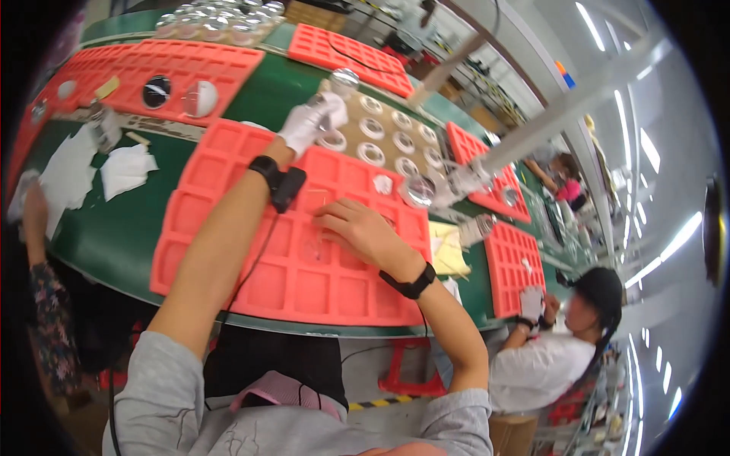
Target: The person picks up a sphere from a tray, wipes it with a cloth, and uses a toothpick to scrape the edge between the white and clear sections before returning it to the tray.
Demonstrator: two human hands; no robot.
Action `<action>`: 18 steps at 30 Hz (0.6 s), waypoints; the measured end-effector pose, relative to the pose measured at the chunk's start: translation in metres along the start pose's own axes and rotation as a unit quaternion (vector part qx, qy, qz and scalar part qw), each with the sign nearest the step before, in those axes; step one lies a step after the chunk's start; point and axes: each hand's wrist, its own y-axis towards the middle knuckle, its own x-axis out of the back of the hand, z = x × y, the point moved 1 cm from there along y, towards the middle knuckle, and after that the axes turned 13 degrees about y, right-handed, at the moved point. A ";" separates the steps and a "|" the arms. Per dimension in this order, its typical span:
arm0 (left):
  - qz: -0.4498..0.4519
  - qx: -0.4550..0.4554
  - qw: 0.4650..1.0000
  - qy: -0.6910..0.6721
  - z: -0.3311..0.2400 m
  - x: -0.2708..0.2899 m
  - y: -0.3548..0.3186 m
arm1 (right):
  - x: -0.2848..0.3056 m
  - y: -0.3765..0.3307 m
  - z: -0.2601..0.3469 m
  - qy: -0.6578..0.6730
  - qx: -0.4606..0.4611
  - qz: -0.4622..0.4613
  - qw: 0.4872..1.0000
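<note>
My left hand (306, 125) wears a white glove and reaches over the far edge of the red compartment tray (285, 292). Its fingers are bent around something glossy beside the brown board (386, 156); blur hides its kind. Rows of round, clear, glass-like pieces with pale rims sit on that board. Bare, my right hand (369, 232) is low over the middle of the red tray, fingers curved and slightly apart. Close to its fingertips a faint clear piece (315, 247) shows in a compartment. A small white scrap (382, 185) lies in the tray's far part.
More red trays (350, 59) stand farther back and to the right. White sheets (128, 169) lie left on the green table (99, 235). Shiny domes (217, 26) crowd the far left. A yellow paper (449, 249) is near the right edge. Co-workers (551, 349) sit at both sides.
</note>
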 end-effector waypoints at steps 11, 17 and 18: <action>-0.028 0.004 0.999 0.019 0.024 0.011 0.015 | 0.024 -0.099 -0.034 0.025 -0.186 -0.227 0.956; 0.006 0.007 0.999 0.042 0.045 0.014 0.038 | 0.029 -0.253 -0.044 0.084 -0.509 -0.325 0.792; 0.013 0.007 0.998 0.058 0.046 0.013 0.041 | 0.023 -0.267 -0.050 0.080 -0.510 -0.325 0.793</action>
